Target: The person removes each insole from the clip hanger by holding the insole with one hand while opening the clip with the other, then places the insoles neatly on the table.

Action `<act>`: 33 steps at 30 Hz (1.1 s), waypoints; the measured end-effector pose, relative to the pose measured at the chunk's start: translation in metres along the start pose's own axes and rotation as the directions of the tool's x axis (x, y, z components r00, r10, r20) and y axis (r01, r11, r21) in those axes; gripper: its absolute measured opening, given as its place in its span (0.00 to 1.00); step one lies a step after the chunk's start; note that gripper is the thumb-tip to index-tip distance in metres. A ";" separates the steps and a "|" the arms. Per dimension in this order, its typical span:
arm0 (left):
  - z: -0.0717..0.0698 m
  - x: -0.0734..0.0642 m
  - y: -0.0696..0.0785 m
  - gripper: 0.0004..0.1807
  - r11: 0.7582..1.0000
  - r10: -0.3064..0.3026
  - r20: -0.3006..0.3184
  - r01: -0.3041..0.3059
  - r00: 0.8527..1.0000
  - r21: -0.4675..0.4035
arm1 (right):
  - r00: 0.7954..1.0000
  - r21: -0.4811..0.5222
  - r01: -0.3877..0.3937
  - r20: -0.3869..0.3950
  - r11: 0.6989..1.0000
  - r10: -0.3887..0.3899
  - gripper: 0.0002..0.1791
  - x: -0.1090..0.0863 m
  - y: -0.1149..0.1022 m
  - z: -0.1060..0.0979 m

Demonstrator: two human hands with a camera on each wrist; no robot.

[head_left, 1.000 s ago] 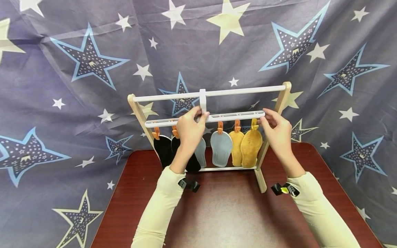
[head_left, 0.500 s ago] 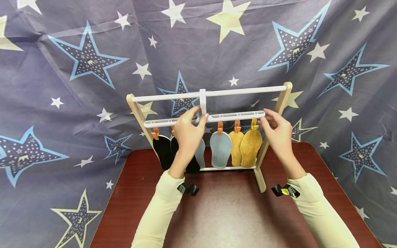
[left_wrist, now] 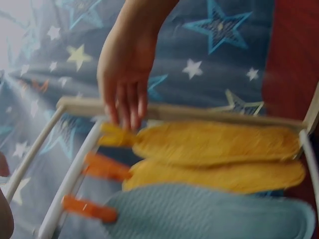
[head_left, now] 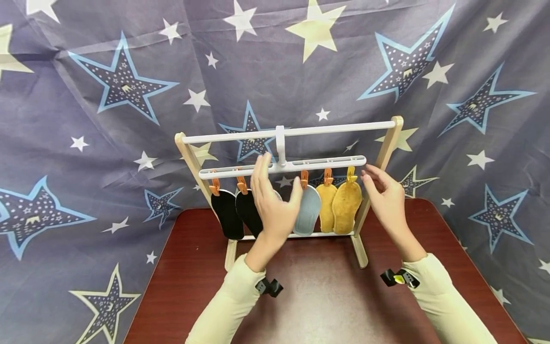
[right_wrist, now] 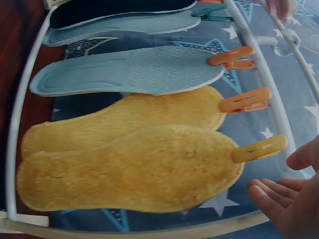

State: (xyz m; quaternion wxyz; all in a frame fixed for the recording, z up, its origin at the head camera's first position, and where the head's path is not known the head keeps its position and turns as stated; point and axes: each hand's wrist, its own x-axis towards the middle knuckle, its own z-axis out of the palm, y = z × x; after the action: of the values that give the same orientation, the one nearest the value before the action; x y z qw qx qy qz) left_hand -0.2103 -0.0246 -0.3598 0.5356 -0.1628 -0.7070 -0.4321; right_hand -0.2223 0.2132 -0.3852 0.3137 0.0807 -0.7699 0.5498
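A white clip hanger (head_left: pixel 328 162) hangs by its hook from the top bar (head_left: pixel 343 127) of a rack. Below it, clothespins hold pairs of insoles: black insoles (head_left: pixel 226 215) at left, light blue insoles (head_left: pixel 308 210) in the middle, fuzzy yellow insoles (head_left: pixel 347 208) at right. My left hand (head_left: pixel 275 210) is raised before the hanger's middle, fingers extended and thumb spread, holding nothing; it hides part of the black and blue insoles. Beside the hanger's right end is my right hand (head_left: pixel 385 196), its fingers slightly bent and apart from the yellow clothespin (right_wrist: pixel 260 149).
The rack has wooden side posts (head_left: pixel 388 143) and feet, with a white lower bar (head_left: pixel 320 234). It stands on a dark red table (head_left: pixel 309 286). Close behind hangs a grey-blue star-patterned cloth (head_left: pixel 275 57).
My left hand has let go of the hanger's centre by the hook and moved down and right. My right hand has released the hanger's right end and dropped slightly. The hanger stays hung.
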 end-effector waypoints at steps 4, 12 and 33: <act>0.007 -0.018 0.011 0.35 0.988 0.126 0.007 -0.125 0.992 -0.087 | 1.000 -0.013 -0.003 0.017 1.000 0.003 0.17 -0.012 0.013 0.000; 0.028 -0.047 0.021 0.36 0.959 0.162 0.223 -0.100 0.961 -0.266 | 0.991 -0.072 -0.049 0.119 0.996 0.057 0.20 -0.027 0.016 0.000; 0.060 -0.038 0.023 0.39 0.728 -0.318 0.798 0.671 0.512 -0.141 | 0.961 -0.060 -0.072 0.262 0.996 0.085 0.24 -0.027 0.039 -0.003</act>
State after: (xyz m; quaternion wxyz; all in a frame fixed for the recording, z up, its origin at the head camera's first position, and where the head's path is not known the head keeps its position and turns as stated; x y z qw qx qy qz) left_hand -0.2174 0.0443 -0.3874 0.0066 -0.2195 -0.7586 -0.6135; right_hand -0.2184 0.2249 -0.4313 0.1882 0.1147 -0.8210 0.5268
